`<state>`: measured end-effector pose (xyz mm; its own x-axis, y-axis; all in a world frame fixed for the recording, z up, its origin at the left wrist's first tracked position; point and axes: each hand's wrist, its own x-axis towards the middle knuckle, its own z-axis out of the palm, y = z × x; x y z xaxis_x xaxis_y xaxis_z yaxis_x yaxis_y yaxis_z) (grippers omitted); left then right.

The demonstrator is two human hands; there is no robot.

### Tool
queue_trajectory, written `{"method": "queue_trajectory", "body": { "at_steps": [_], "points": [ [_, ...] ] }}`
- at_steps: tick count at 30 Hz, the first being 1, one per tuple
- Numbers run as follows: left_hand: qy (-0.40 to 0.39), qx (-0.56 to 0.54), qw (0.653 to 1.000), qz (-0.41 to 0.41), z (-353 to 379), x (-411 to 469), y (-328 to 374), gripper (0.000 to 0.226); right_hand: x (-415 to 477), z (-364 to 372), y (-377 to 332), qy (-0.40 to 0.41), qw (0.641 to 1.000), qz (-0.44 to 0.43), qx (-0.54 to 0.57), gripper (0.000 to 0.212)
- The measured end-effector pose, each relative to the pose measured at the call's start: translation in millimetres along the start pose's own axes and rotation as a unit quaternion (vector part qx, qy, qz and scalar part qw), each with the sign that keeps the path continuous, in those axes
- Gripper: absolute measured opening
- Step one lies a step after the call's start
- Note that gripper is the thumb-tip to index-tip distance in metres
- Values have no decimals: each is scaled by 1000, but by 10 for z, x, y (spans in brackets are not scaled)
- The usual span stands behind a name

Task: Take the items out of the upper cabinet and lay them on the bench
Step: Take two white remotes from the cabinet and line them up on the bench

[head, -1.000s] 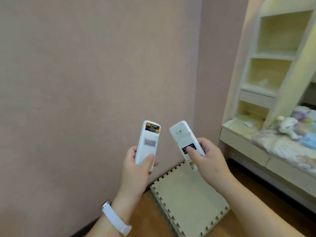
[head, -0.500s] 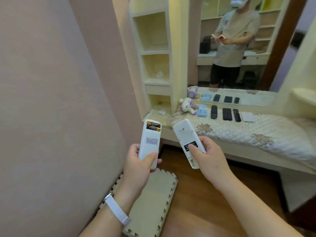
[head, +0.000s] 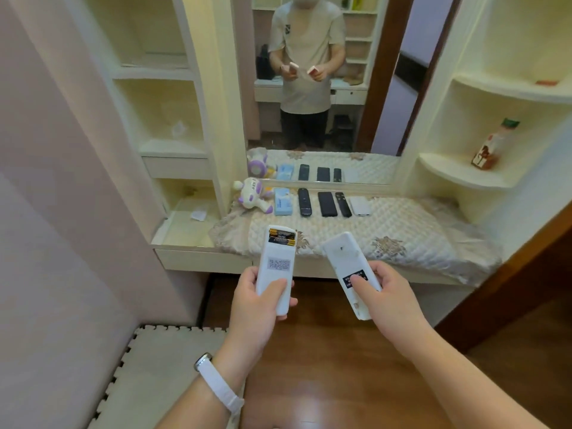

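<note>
My left hand (head: pixel 257 308) grips a white remote (head: pixel 276 265), back side up, with its battery bay uncovered and two batteries showing. My right hand (head: pixel 388 300) grips a second white remote (head: pixel 348 267), also back side up, thumb on its black label. Both remotes hover just in front of the bench (head: pixel 411 239), which is covered with a quilted cloth. Along the mirror on the bench lie a plush toy (head: pixel 252 196), a blue pack (head: pixel 283 205), three black remotes (head: pixel 326 204) and a white flat device (head: pixel 360 206).
A mirror (head: pixel 315 72) behind the bench reflects a person holding the two remotes. Cream shelves (head: pixel 167 144) stand at the left, curved shelves at the right carry a bottle (head: pixel 492 144). A foam mat (head: pixel 161 373) lies on the wooden floor at the lower left.
My view has swung from the pink wall to face the bench and mirror. Both hands still hold the remotes, now closer to the bench's front edge.
</note>
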<state>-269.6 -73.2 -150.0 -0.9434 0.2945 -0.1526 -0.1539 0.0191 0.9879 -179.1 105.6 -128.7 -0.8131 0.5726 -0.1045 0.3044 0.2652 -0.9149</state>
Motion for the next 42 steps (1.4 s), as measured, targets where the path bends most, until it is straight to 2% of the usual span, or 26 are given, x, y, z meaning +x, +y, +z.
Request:
{"method": "queue_trajectory", "body": {
  "at_steps": [8,13,20,27,35,42],
  "points": [
    [-73,-8,997,-27,216,1051,-50,16,672,59,-66,48,997,16,-62,7],
    [-142,4,989,-45,628,1343,-32,19,872,-179,39,99,993,36,-58,6],
    [-186,42,981,-33,1284,1676,-5,15,1283,-601,332,144,987,63,-21,3],
    [-134,82,987,-44,2027,2049,-53,11,2013,-1127,784,130,988,80,17,2],
    [-91,110,989,-47,3197,2536,-26,13,2906,-2125,1268,106,990,84,42,5],
    [-56,122,988,-74,3730,2855,-246,15,3558,-2484,1575,55,992,105,54,9]
  ]
}}
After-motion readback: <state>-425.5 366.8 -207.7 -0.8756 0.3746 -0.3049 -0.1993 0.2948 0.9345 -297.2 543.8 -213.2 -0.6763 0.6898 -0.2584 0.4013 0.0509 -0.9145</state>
